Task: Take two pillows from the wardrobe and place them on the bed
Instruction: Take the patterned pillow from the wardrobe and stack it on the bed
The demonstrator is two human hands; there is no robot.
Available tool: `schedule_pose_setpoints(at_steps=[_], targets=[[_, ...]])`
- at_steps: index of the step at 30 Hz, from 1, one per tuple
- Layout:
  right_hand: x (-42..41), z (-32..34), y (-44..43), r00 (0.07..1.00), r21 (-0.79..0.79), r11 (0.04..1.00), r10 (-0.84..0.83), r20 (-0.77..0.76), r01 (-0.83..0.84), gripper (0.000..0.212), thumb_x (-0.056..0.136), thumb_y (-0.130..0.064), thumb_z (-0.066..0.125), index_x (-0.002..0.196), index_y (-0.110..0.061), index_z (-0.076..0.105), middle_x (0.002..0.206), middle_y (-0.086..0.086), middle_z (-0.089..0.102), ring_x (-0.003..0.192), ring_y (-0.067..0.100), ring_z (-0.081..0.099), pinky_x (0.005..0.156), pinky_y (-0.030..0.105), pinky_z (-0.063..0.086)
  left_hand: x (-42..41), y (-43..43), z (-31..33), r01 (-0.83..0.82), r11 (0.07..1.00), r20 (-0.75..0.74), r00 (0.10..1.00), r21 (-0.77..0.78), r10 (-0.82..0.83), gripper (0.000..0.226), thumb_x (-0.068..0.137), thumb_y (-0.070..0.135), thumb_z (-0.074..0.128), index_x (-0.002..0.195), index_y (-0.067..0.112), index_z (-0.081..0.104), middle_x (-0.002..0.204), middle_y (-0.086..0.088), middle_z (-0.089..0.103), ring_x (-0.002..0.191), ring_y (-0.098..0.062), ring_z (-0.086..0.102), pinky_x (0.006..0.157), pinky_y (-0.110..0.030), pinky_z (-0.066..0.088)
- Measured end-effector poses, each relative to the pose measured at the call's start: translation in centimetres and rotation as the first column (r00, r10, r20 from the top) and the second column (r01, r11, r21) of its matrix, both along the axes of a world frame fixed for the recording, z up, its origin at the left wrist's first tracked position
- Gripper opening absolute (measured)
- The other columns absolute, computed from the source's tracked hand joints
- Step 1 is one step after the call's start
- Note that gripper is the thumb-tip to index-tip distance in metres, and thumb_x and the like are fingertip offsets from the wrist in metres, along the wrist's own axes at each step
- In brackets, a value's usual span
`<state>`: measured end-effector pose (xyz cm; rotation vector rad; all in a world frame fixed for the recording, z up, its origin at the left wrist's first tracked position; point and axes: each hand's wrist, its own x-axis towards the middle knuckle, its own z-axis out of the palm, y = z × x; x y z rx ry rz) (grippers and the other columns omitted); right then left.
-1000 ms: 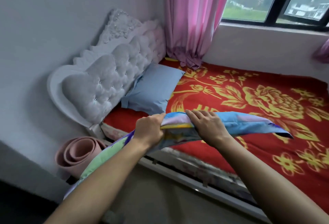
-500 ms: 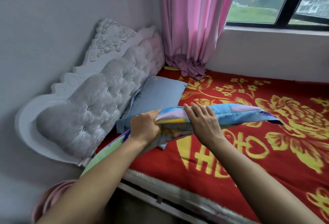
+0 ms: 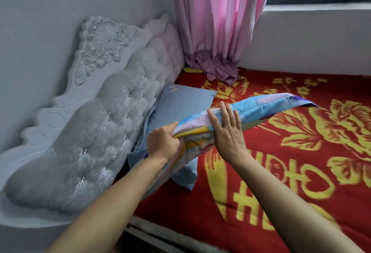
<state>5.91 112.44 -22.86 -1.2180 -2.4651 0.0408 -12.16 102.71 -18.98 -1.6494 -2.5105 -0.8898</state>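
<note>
A colourful patterned pillow hangs in the air above the bed, which is covered by a red blanket with yellow flowers. My left hand grips its near edge in a fist. My right hand lies over the pillow's top edge, fingers stretched across the fabric, holding it. A plain blue pillow rests on the bed against the headboard, partly under the held pillow. The wardrobe is out of view.
A white tufted headboard with carved trim stands along the left wall. A pink curtain hangs in the far corner, its hem bunched on the bed. A window and low wall run along the far side.
I have come closer to the bed and headboard. Both hands have carried the colourful pillow forward, over the blue pillow. The pink roll on the floor has left the view.
</note>
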Motion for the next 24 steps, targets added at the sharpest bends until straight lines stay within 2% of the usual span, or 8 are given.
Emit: schedule_pose_setpoints(at_steps=[3,6,9,11,13,17,21,24], targets=[[-3.0,-2.0,2.1,0.997,0.000,0.999,-0.041,-0.058,0.041,0.067,0.091,-0.014,0.035,0.156,-0.014,0.023,0.161,0.028,0.006,0.151,0.041,0.004,0.124,0.050,0.008,-3.9,2.4,-1.4,0.012,1.000,0.038,0.999,-0.020,-0.011,0.046,0.061,0.022,0.046,0.099,0.029,0.072,0.076,-0.013,0.071,0.075,-0.040,0.063,0.056,-0.035,0.048],[-5.8,-4.2,3.2,0.983,-0.078,0.986,-0.153,-0.104,0.146,0.074,0.089,-0.011,0.042,0.158,-0.012,0.013,0.162,0.027,-0.002,0.151,0.040,-0.004,0.123,0.050,0.006,-8.2,5.2,-2.9,0.043,0.998,0.181,0.983,-0.052,-0.033,0.046,0.059,0.018,0.044,0.093,0.023,0.074,0.069,-0.012,0.069,0.070,-0.037,0.062,0.054,-0.033,0.046],[-8.3,-6.5,3.7,0.952,-0.205,0.946,-0.279,-0.127,0.250,0.072,0.091,-0.015,0.031,0.158,-0.010,0.005,0.161,0.028,-0.005,0.151,0.041,-0.002,0.123,0.047,0.007,-12.7,8.4,-4.1,0.100,0.991,0.312,0.948,-0.086,-0.068,0.027,0.062,0.012,0.047,0.079,0.013,0.068,0.054,-0.006,0.044,0.057,-0.029,0.052,0.053,-0.037,0.047],[-10.1,-8.4,4.1,0.923,-0.327,0.892,-0.365,-0.118,0.311,0.073,0.095,-0.012,0.040,0.158,-0.008,0.003,0.161,0.029,-0.003,0.150,0.040,0.003,0.123,0.046,0.013,-15.6,10.6,-5.4,0.152,0.984,0.418,0.903,-0.092,-0.100,0.012,0.068,0.009,0.054,0.074,0.011,0.063,0.055,0.003,0.036,0.056,-0.018,0.040,0.052,-0.036,0.044],[-12.0,-10.7,4.4,0.906,-0.453,0.818,-0.420,-0.049,0.355,0.070,0.099,-0.016,0.043,0.158,-0.009,0.004,0.161,0.028,0.003,0.149,0.041,0.009,0.122,0.045,0.016,-18.1,12.6,-6.9,0.172,0.982,0.542,0.834,-0.072,-0.106,0.006,0.072,0.016,0.061,0.075,0.014,0.066,0.058,0.010,0.045,0.058,-0.012,0.040,0.053,-0.031,0.041],[-16.5,-15.1,4.5,0.923,-0.639,0.699,-0.381,0.048,0.322,0.060,0.102,-0.018,0.043,0.156,-0.008,0.019,0.159,0.024,0.023,0.148,0.036,0.020,0.117,0.039,0.024,-22.7,15.7,-10.6,0.166,0.983,0.707,0.704,-0.075,-0.065,0.030,0.068,0.033,0.065,0.078,0.004,0.066,0.068,0.002,0.049,0.066,-0.013,0.039,0.061,-0.033,0.037],[-21.6,-20.2,4.0,0.953,-0.753,0.605,-0.288,0.096,0.259,0.059,0.104,-0.019,0.045,0.155,-0.007,0.020,0.155,0.023,0.031,0.145,0.037,0.028,0.118,0.038,0.023,-26.3,17.9,-14.5,0.192,0.952,0.606,0.795,-0.239,-0.008,0.031,0.080,0.038,0.064,0.082,0.008,0.061,0.083,-0.015,0.067,0.078,-0.029,0.061,0.070,-0.042,0.048],[-24.6,-25.1,3.8,0.963,-0.804,0.545,-0.241,0.120,0.237,0.065,0.106,-0.029,0.040,0.158,-0.014,0.005,0.162,0.019,0.014,0.150,0.035,0.013,0.121,0.044,0.016,-27.6,19.3,-17.9,0.118,0.930,0.453,0.890,-0.349,0.058,0.042,0.087,0.052,0.054,0.100,0.013,0.058,0.106,-0.018,0.068,0.098,-0.039,0.062,0.077,-0.041,0.047]])
